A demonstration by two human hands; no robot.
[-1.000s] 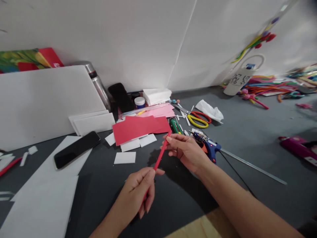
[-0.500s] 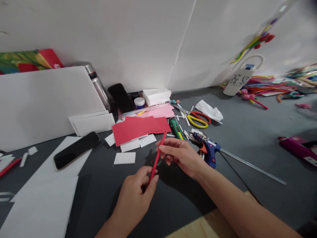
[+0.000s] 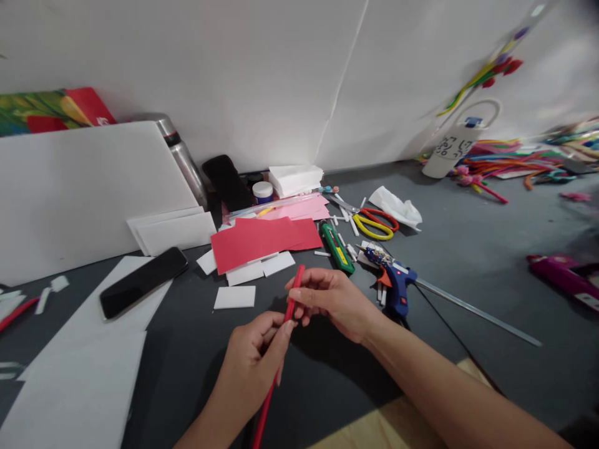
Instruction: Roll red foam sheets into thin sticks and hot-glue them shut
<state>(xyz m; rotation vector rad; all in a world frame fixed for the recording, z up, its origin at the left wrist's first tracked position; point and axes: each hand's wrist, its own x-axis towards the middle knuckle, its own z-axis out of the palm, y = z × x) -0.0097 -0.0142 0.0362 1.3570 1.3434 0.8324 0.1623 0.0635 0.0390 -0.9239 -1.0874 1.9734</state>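
A thin red stick (image 3: pixel 266 413), perhaps rolled paper, runs slantwise between my hands above the dark table. My left hand (image 3: pixel 253 362) pinches it partway along, and its lower end passes below this hand toward the bottom of the view. Close to the upper tip, my right hand (image 3: pixel 334 304) grips it between thumb and fingers. Just beyond my hands lie a small white card (image 3: pixel 234 297) and red paper sheets (image 3: pixel 255 242). A green box cutter (image 3: pixel 337 248) and a blue glue gun (image 3: pixel 399 288) with a clear glue stick lie beside my right hand.
A black phone (image 3: pixel 144 282) rests on white sheets (image 3: pixel 79 386) at the left. Farther back are scissors (image 3: pixel 374 227), a crumpled tissue (image 3: pixel 397 209), a steel flask (image 3: pixel 185 165) and a white bottle (image 3: pixel 452 149). A purple glue gun (image 3: pixel 561 274) lies at the right.
My left hand has shifted up along the red stick, closer to my right hand. The stick has moved down and toward me, and more of it shows below my left hand.
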